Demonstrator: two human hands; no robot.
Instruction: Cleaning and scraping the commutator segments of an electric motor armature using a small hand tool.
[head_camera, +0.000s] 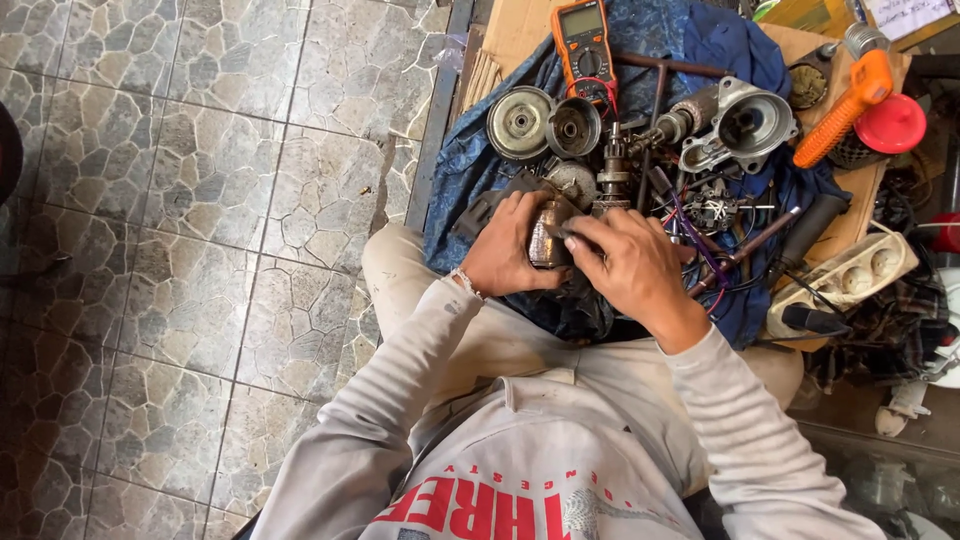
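We hold a small grimy metal motor housing (549, 236) between both hands, its long axis running roughly away from us toward the bench. Our left hand (510, 250) clasps its left side; our right hand (632, 268) grips the right, fingers (585, 238) curled over the top. It sits above a blue cloth (470, 165) strewn with pulley discs (520, 122), a gear case (748, 122) and an orange multimeter (583, 40). Grey stone-pattern floor tiles (200, 200) lie to the left
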